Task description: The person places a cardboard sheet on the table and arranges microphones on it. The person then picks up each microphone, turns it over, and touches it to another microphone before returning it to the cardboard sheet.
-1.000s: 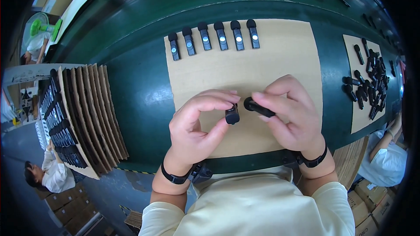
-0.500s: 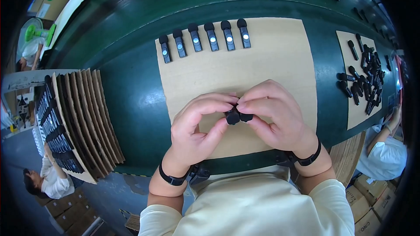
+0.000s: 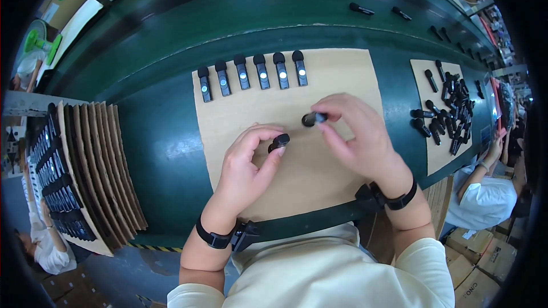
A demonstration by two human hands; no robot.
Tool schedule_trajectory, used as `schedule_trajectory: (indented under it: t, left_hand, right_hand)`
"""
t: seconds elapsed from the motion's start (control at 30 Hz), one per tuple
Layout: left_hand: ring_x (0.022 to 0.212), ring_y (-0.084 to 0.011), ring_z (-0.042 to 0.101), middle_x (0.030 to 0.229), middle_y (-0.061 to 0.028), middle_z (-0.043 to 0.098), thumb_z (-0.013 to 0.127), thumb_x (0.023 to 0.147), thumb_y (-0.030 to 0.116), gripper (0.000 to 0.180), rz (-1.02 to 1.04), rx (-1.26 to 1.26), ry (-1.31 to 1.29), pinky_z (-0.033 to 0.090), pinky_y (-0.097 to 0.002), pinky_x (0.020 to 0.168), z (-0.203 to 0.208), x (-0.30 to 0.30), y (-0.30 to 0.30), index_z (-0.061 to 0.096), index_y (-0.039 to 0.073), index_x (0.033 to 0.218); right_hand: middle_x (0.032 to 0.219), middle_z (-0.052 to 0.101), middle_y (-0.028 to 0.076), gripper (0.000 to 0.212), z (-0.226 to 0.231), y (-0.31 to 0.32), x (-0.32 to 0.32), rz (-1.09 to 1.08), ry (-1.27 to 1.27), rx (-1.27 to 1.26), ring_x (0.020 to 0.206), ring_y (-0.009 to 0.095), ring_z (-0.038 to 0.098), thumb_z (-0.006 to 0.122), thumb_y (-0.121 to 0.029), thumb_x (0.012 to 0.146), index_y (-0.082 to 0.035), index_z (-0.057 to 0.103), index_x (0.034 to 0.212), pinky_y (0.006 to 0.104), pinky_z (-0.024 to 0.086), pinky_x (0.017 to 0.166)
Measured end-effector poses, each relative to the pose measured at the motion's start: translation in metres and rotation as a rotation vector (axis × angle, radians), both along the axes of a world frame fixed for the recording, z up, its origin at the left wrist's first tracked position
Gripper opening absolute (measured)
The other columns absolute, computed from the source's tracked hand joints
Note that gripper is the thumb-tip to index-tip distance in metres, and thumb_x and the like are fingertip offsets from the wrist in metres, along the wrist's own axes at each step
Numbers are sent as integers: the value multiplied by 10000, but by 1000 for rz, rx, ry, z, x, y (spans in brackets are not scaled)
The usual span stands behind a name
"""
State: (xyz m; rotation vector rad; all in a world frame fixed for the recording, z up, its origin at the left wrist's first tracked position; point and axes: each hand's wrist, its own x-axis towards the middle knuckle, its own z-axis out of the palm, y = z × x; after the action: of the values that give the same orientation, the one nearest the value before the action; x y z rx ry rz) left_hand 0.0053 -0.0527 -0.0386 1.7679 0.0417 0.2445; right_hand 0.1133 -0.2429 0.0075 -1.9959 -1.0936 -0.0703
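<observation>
My left hand [image 3: 248, 162] pinches a small black clip-on microphone [image 3: 278, 142] between thumb and fingers, over the cardboard sheet [image 3: 308, 185]. Farther up and to the right, my right hand [image 3: 357, 134] grips another clip-on microphone [image 3: 313, 118] by one end; it is slightly blurred. The two microphones are apart. Beyond my hands, a row of several clip-on microphones [image 3: 261, 72] lies along the sheet's far left edge. Each has a dark foam top and a lit round spot on its body.
A second cardboard sheet [image 3: 436, 159] at the right bears a heap of black microphones [image 3: 454, 105]. Several more lie on the green bench [image 3: 154, 154] at far right. Upright cardboard sheets [image 3: 117, 177] stand at the left, beside rows of microphones. People sit on both sides.
My hands have moved apart, each with one microphone. The right hand has gone up and forward; the left holds its microphone lower. The whole view has shifted slightly.
</observation>
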Motion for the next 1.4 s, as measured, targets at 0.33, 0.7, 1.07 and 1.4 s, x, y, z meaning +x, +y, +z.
schedule_trajectory:
  t: [0.33,0.7,1.07,1.4]
  left_hand:
    - [1017,-222,637,1077,-108,672,635,813,-75,244,-29,134,-11,421,-368,1036,1,-2,2,615,19,1037]
    - [1026,-256,645,1052,-105,678,651,804,-63,233,-31,156,-23,373,-428,1100,2,0,2,620,22,1019]
    - [1010,-261,644,1045,-117,673,654,799,-68,226,-32,144,-57,396,-424,1077,1,-2,2,621,6,1010]
    - [1076,-322,593,1135,-129,633,748,730,10,332,-3,289,-139,443,-437,1005,5,0,1,642,29,1044]
  right_hand:
    - [1071,638,120,238,-30,-10,63,-32,-284,-185,896,288,648,690,29,770,-18,612,990,350,539,733]
    - [1169,588,119,251,-35,-6,64,27,-322,-338,922,314,633,703,-21,775,-42,599,1002,370,531,745]
    - [1196,576,134,343,-9,2,35,137,-192,-257,974,304,629,718,-21,771,-47,616,1097,375,537,790]
    - [1070,640,130,331,-13,11,2,314,32,-31,941,282,645,740,3,761,-26,640,1074,325,537,792]
